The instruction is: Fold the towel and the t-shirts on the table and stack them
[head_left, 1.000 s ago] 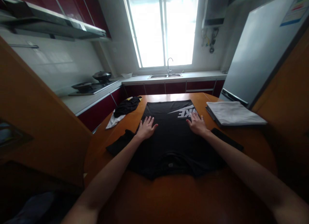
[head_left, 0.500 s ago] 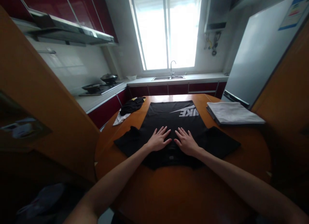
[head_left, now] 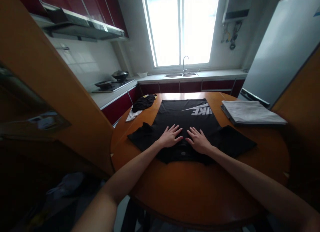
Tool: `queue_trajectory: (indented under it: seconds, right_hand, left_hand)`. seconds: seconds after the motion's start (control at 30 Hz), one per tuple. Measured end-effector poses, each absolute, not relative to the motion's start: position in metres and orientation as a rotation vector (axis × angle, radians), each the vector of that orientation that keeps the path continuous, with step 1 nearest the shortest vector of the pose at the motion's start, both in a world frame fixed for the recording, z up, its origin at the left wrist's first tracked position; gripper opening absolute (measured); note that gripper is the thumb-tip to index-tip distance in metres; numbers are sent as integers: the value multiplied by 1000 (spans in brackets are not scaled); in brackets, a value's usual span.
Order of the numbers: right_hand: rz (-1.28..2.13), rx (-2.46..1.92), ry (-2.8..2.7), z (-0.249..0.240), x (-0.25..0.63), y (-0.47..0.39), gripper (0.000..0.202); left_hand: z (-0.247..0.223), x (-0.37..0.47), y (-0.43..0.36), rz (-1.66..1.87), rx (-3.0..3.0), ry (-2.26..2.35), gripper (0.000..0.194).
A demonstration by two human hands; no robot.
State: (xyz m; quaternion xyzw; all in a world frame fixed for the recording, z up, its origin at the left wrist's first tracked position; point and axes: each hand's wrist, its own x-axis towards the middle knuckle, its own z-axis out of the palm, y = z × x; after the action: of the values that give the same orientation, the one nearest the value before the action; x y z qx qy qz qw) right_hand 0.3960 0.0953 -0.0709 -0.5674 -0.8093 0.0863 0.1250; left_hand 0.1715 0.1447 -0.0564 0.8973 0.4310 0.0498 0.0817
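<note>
**Thin black short-sleeved T-shirt (head_left: 175,117) laid flat, likely limp in the grip**

The glossy orange-brown wooden table (head_left: 195,188) is overlaid at its middle by the T-shirt, spread with its collar end towards the person. The fabric is judged light, soft and unbreakable, easily slid or wrinkled on polished wood; it would best be grasped at the shoulders or hem corners, with both layers pinched together. To the right, a folded pale-grey cloth stack (head_left: 252,112) is set apart from it; to the left, a crumpled black garment (head_left: 143,103) is heaped by the table's edge. The bare left hand (head_left: 170,137) and bare right hand (head_left: 199,140) are laid palm-down near the collar, side by side without touching, fingers slightly apart, nothing gripped. The white printed logo (head_left: 202,111) is seen at the far end, upside down
</note>
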Motion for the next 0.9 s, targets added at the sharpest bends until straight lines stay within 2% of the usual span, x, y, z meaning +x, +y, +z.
queue_trajectory:
  seconds: [0.9]
  right_hand:
    - [233, -1700, -2232, -73, 404, 100, 66]
  left_hand:
    - [-54, 170, 145, 229, 2661, 1271, 63]
